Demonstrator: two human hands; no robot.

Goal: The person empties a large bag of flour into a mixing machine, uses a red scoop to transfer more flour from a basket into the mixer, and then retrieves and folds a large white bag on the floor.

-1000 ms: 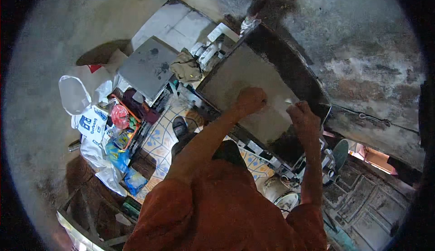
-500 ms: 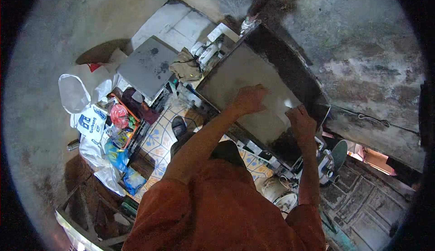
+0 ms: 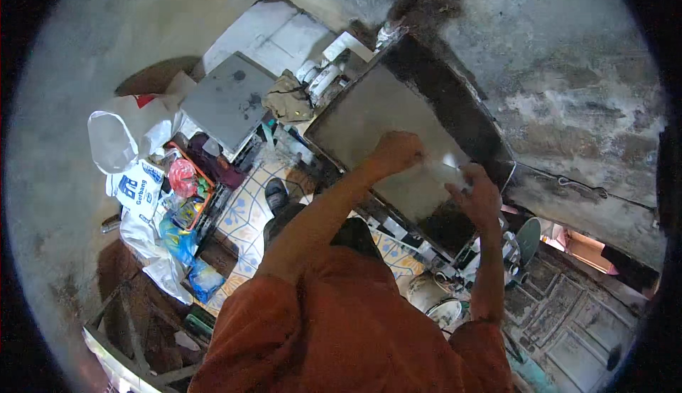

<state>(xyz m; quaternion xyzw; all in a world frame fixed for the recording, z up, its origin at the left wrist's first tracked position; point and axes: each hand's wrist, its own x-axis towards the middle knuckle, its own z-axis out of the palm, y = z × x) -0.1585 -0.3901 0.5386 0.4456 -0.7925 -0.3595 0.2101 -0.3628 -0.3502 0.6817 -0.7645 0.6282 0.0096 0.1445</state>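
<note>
A large dark trough (image 3: 455,80) with raised sides holds a grey-brown layer (image 3: 376,109) that looks wet or powdery. Over the middle of this layer is my left hand (image 3: 399,151), its fingers curled together; whatever may be in them is hidden. My right hand (image 3: 479,198) is above the trough's right part, thumb and fingers apart, with nothing visible between them. Between both hands a small bright white spot (image 3: 449,160) shows on the layer; I cannot tell whether it is a glint or an object.
Left of the trough stand a grey flat-topped box (image 3: 224,102) and a crumpled brown cloth (image 3: 288,98). White sacks (image 3: 138,194) and a crate of colourful packets (image 3: 186,180) lie farther left. A white bucket (image 3: 444,313) is near my right arm. Patterned tiles (image 3: 245,212) cover the floor.
My left hand has curled its fingers closer together. My right hand has shifted slightly to the right and lower, and its thumb and fingers have spread apart.
</note>
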